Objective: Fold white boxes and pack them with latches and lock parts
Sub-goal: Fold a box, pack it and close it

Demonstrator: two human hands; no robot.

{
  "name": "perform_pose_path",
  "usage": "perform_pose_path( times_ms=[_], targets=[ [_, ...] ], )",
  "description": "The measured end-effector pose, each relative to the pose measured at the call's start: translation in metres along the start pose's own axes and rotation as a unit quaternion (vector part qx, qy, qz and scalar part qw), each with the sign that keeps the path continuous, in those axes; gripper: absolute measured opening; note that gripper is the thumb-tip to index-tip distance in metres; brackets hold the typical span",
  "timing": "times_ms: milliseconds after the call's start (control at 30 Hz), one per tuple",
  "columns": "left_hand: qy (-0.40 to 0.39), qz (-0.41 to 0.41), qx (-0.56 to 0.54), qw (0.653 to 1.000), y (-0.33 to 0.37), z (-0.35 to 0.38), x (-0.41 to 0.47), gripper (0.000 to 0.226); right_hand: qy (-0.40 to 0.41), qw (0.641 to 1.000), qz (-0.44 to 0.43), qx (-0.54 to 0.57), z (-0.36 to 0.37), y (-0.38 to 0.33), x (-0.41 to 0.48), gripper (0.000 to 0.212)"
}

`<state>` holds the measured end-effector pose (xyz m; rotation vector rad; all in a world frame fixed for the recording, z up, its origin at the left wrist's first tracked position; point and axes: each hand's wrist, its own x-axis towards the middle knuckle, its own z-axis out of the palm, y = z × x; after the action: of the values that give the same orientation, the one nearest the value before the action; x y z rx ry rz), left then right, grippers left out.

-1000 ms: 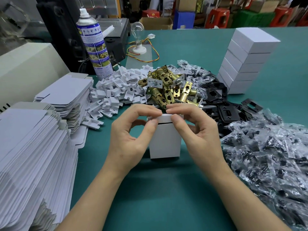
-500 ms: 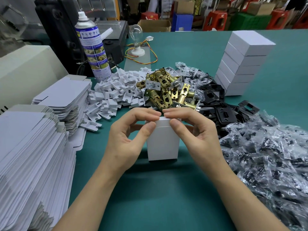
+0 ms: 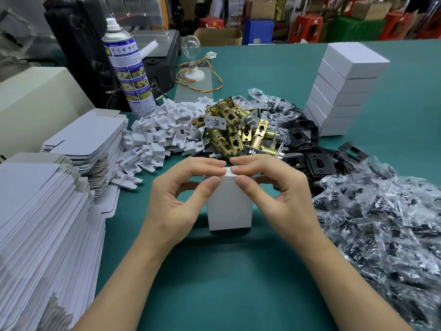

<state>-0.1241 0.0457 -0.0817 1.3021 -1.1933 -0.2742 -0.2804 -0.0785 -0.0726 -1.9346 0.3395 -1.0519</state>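
Both bare forearms reach in from the near side of the upright white box point(image 3: 229, 209), where the left grip point(image 3: 175, 201) and right grip point(image 3: 285, 197) each pinch its top edge between curled forefinger and thumb, forefinger tips nearly meeting.

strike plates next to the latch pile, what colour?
Black. The strike plates lie right of the brass-coloured latches, clearest in the head view.

A packing workshop, plainly: a green table point(image 3: 238, 283) heaped with brass latches point(image 3: 229, 132), black plates point(image 3: 307, 158), bagged parts point(image 3: 381, 223) and white inserts point(image 3: 162, 130), flat blanks point(image 3: 35, 211) stacked at the left, closed boxes point(image 3: 346, 91) piled up, cartons point(image 3: 218, 37) and red stools point(image 3: 307, 27) crowding the floor behind.
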Motion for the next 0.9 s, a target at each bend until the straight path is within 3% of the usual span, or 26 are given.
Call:
perform_pose_path(
  times_ms=[433,800,900],
  targets=[
    [-0.005,0.009,0.017,1.000,-0.002,-0.005,-0.001,0.014,-0.014,1.000,-0.021,-0.013,-0.003,0.005,0.001,0.010],
    [-0.002,-0.031,0.014,0.999,-0.004,-0.004,-0.001,0.017,-0.021,1.000,-0.009,-0.009,-0.002,0.011,0.000,0.010],
    [-0.011,-0.044,0.020,0.999,-0.006,-0.004,-0.002,0.030,-0.016,1.000,0.018,0.009,-0.002,0.013,0.000,0.014]
  ],
)
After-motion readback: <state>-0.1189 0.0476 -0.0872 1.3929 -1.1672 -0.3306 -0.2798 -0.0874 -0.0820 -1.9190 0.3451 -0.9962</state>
